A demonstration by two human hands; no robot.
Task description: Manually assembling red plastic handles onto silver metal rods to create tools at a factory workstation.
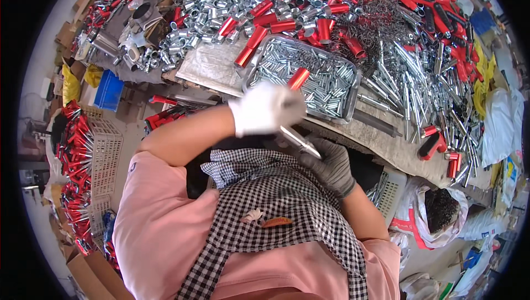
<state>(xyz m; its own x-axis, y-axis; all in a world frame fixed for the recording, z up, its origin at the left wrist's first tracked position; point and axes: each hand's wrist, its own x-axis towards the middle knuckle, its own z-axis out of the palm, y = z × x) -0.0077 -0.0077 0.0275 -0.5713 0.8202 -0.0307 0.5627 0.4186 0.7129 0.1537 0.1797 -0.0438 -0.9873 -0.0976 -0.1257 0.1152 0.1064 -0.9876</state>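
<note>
My left hand (pixel 268 109), gloved in white, is blurred, so I cannot tell whether its fingers clasp anything; a red tube (pixel 298 78) juts out beyond it, near end hidden, against the tray (pixel 354 94) of small metal pins (pixel 333 86). A silver rod (pixel 301 142) slants between my 2 hands, upper end lost at the white glove, lower end at my right hand (pixel 333 168), gloved in grey. Those fingertips are obscured; whether they grasp it, I cannot tell.
</note>
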